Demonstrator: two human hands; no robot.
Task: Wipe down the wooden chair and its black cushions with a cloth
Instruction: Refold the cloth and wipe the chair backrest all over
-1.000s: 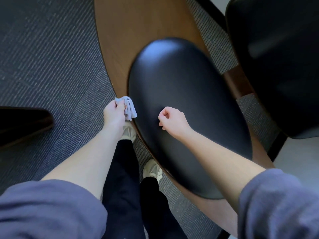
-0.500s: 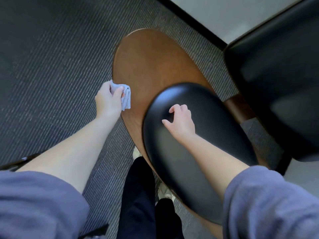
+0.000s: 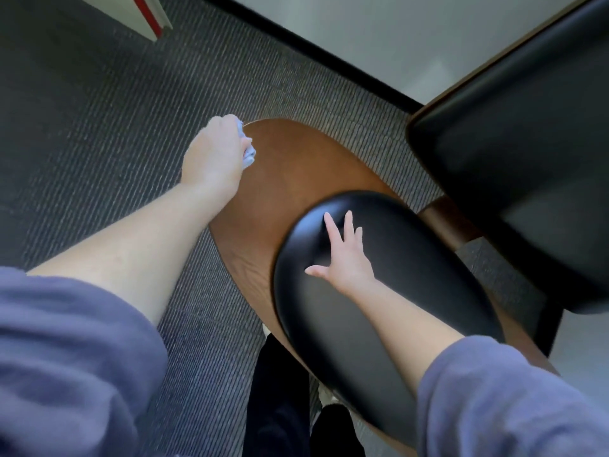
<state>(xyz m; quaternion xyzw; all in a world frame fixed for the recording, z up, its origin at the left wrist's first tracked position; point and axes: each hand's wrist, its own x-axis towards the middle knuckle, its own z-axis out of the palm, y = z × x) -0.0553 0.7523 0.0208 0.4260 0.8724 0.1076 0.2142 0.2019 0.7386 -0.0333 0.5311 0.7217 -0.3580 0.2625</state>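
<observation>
The cloth point(image 3: 247, 152), pale blue and bunched small, sits right at the far rounded tip of the wooden chair point(image 3: 296, 173), on its left rim. The left hand point(image 3: 214, 156) grips it, fingers curled around so only a fold peeks out past the knuckles. That wooden panel is a long oval, its long axis running from the far left down toward the person's right side, narrow end pointing away toward the wall point(image 3: 395, 28).

On top of it lies a black cushion point(image 3: 395, 291), glossy, also oval, lined up on the same slant and covering the nearer part of the wood. The right hand point(image 3: 346, 255) rests flat on the cushion's far end, fingers spread wide and straight, thumb out to the left, holding nothing.

Off to the right a second black cushion point(image 3: 527, 159) rises, large and dark, with a wooden joint showing between the two. Below it all is grey ribbed carpet point(image 3: 115, 127), edged by a black baseboard point(image 3: 329, 57). Both forearms are bare, with blue-grey sleeves point(image 3: 66, 357) pushed up and dark trousers point(image 3: 280, 407) beneath.
</observation>
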